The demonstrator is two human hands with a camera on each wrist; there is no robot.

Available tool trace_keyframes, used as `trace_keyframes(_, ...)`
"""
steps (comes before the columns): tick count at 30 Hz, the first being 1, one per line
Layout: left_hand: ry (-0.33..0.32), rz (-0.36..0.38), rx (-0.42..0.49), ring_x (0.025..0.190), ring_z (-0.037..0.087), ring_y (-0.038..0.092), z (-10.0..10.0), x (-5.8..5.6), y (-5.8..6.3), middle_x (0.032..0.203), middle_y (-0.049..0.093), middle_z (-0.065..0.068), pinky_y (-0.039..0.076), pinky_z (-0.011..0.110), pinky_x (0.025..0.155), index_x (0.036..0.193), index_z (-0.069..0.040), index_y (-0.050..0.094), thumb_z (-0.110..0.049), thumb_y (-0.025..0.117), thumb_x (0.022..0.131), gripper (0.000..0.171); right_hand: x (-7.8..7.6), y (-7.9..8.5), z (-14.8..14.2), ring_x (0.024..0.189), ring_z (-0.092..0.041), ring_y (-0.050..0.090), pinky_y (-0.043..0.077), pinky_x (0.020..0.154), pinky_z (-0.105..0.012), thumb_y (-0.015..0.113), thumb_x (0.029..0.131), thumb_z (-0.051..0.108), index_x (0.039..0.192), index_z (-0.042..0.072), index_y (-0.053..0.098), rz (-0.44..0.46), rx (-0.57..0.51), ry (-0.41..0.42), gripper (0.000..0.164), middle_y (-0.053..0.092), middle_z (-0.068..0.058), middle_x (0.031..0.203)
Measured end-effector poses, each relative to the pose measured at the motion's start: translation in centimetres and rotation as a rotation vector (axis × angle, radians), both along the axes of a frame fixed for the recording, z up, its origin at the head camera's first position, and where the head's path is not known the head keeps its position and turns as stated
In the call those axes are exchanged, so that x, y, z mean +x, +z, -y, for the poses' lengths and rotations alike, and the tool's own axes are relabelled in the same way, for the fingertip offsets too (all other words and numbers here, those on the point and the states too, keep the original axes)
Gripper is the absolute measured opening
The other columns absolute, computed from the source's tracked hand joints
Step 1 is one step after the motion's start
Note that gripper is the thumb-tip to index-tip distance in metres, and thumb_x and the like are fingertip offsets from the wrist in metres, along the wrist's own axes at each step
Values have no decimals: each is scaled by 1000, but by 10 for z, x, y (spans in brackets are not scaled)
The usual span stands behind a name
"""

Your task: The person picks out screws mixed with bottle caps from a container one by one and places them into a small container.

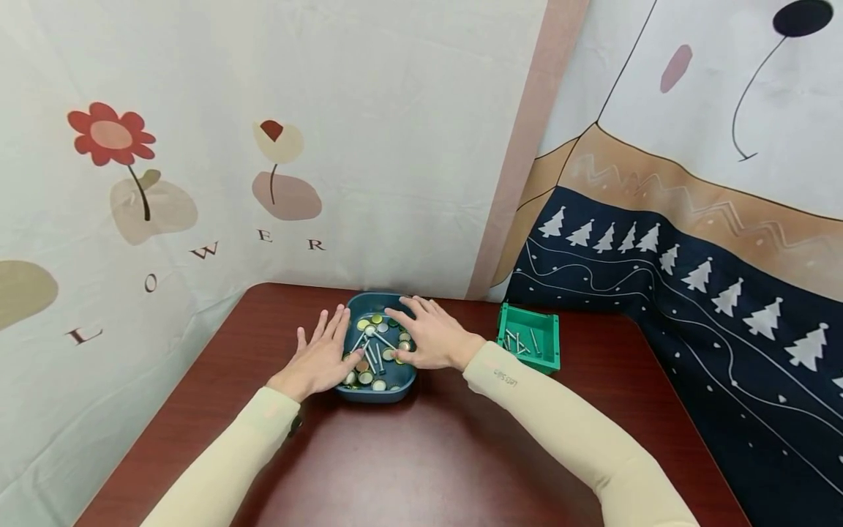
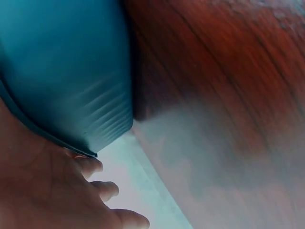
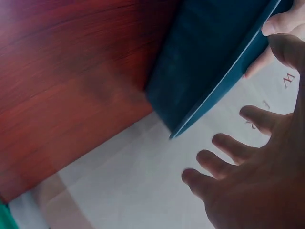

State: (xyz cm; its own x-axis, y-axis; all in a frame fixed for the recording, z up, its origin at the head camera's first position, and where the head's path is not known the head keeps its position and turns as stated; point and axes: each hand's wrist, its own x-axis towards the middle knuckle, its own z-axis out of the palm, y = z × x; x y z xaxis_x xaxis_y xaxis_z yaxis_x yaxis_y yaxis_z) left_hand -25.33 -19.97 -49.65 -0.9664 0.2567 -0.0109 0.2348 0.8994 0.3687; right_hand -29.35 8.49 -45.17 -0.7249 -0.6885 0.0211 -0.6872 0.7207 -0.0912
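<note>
A dark blue plastic basin (image 1: 375, 396) sits near the table's back edge. Inside it, several long metal bolts (image 1: 371, 359) lie over round gold and silver bottle-cap-like discs (image 1: 378, 385). My left hand (image 1: 316, 364) is at the basin's left rim, fingers straight and thumb reaching over the inside. In the left wrist view, the palm (image 2: 47, 186) lies along the rim beside the ribbed outer wall. Over the right rim, my right hand (image 1: 431, 337) is spread with nothing gripped. The right wrist view shows its fingers (image 3: 228, 148) apart from one another, above the basin's side.
To the right stands a small green bin (image 1: 552, 345) with several bolts (image 1: 516, 342) in it. The reddish-brown table (image 1: 408, 461) reaches back to a printed cloth wall (image 1: 395, 146). A dark blue patterned cloth (image 1: 691, 351) hangs at the right.
</note>
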Motion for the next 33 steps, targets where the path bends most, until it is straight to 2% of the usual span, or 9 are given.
trace_keyframes(6, -1, -17, -16, 183, 54, 1, -1, 0, -1, 198, 4, 20, 5, 94, 134, 187, -2, 10, -48, 58, 119, 95, -4, 2, 27, 179, -42, 33, 36, 144, -58, 72, 112, 54, 186, 23, 34, 116, 68, -29, 89, 34, -20, 190)
trace_keyframes(10, 1, -24, -26, 183, 54, 1, -2, 0, -1, 198, 4, 21, 6, 94, 134, 187, -2, 10, -48, 59, 119, 96, -6, 3, 48, 178, -38, 34, 43, 140, -57, 72, 111, 60, 188, 26, 30, 176, 159, -74, 93, 33, -18, 192)
trace_keyframes(15, 0, -28, -28, 183, 53, 0, -2, 0, -2, 198, 3, 20, 5, 94, 134, 187, -2, 10, -47, 58, 119, 95, -3, 0, 74, 175, -35, 41, 51, 135, -54, 70, 111, 65, 188, 25, 29, 218, 296, -131, 96, 37, -15, 191)
trace_keyframes(20, 2, -27, -25, 184, 52, 0, -2, 1, -4, 198, 3, 19, 5, 93, 135, 187, -3, 11, -46, 56, 119, 93, 4, -2, 93, 174, -33, 44, 53, 133, -52, 64, 113, 67, 186, 21, 35, 221, 368, -167, 91, 35, -16, 192)
trace_keyframes(24, 11, -18, -16, 184, 51, -1, 0, 3, -5, 198, 2, 18, 3, 93, 135, 188, -3, 10, -45, 55, 119, 92, 7, -1, 104, 172, -31, 48, 55, 131, -51, 60, 116, 66, 184, 20, 40, 198, 377, -194, 84, 31, -13, 194)
trace_keyframes(26, 12, -14, -13, 184, 51, -2, 0, 3, -5, 198, 2, 18, 3, 93, 135, 188, -3, 10, -44, 55, 119, 92, 4, -3, 107, 169, -31, 51, 56, 129, -51, 62, 117, 61, 183, 19, 40, 210, 368, -202, 81, 33, -13, 193)
trace_keyframes(29, 9, -9, -11, 184, 51, -3, -1, 3, -5, 198, 1, 17, 1, 93, 135, 188, -4, 9, -44, 56, 119, 92, -4, -7, 108, 165, -32, 57, 57, 128, -50, 70, 115, 52, 182, 17, 41, 247, 345, -207, 81, 42, -15, 187)
trace_keyframes(30, 7, -10, -11, 184, 51, -2, -1, 3, -4, 198, 2, 17, 2, 93, 135, 188, -4, 9, -44, 56, 119, 92, -11, -15, 108, 160, -31, 61, 59, 125, -49, 74, 113, 50, 180, 17, 43, 242, 339, -203, 81, 48, -15, 183)
trace_keyframes(33, 9, -11, -10, 184, 50, -2, -1, 3, -3, 198, 3, 17, 2, 92, 135, 188, -4, 9, -44, 57, 119, 93, -18, -18, 105, 148, -29, 70, 63, 118, -45, 81, 110, 43, 176, 13, 48, 266, 311, -198, 80, 60, -17, 171)
